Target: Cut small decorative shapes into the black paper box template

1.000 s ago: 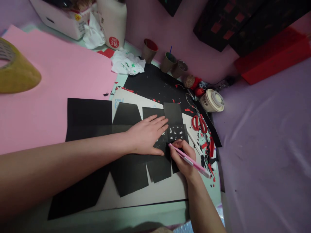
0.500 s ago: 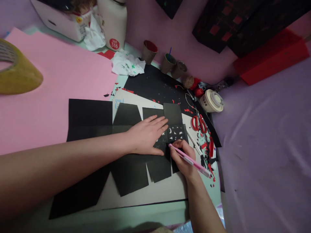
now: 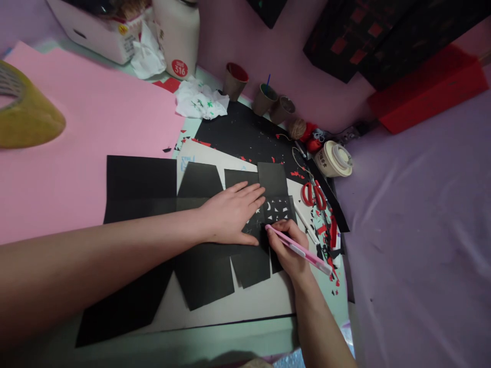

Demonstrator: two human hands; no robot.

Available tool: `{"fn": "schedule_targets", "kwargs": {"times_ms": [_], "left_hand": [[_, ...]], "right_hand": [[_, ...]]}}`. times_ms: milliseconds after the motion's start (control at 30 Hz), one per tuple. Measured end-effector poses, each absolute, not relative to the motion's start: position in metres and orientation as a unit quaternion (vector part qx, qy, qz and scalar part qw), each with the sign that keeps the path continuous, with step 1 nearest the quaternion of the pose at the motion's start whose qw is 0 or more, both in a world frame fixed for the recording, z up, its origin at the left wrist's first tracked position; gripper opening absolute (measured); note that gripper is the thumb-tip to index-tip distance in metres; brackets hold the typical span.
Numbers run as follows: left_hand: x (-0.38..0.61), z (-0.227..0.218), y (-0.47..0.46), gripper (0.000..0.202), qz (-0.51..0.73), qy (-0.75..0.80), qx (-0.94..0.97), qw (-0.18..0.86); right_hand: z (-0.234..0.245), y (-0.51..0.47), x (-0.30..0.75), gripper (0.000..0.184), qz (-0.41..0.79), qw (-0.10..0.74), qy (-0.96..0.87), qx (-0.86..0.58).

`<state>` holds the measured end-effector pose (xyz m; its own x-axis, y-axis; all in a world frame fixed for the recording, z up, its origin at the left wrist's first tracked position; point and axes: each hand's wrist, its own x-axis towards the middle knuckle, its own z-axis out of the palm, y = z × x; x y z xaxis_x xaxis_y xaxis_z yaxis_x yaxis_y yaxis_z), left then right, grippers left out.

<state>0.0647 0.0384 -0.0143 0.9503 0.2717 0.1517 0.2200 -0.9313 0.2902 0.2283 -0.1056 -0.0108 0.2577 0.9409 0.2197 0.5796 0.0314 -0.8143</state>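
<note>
A black card cut-out with flaps lies flat over a pale board. My left hand rests palm down on the card, fingers stretched out, holding nothing. Just to its right, my right hand is closed around a slim pink craft knife with a white slider. The knife slants, its front end down at the card; the blade tip is too small and dark to make out. Small cut-out shapes, a moon among them, show white beyond my right hand. Part of the cut-out pattern is hidden under my left hand.
Red-handled scissors and a white pen-like stick lie to the right among paper scraps. Several paper cups, crumpled tissue and a white bottle stand behind. A tape roll sits on pink paper.
The rear end of the craft knife has tipped slightly lower, and its front end has shifted very slightly away from me. My left hand keeps its place on the card.
</note>
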Motion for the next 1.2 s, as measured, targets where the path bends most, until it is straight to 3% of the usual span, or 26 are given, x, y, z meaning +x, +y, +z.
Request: {"fn": "schedule_targets", "kwargs": {"times_ms": [767,1200], "left_hand": [[0.0643,-0.0133,0.0388,0.096,0.088,0.126,0.978,0.140],[0.0647,-0.0152,0.0388,0.095,0.097,0.126,0.977,0.145]], "right_hand": [[-0.0080,-0.1049,0.2258,0.016,0.209,0.410,-0.595,-0.660],[-0.0115,-0.1044,0.2258,0.010,0.193,0.412,-0.592,-0.666]]}}
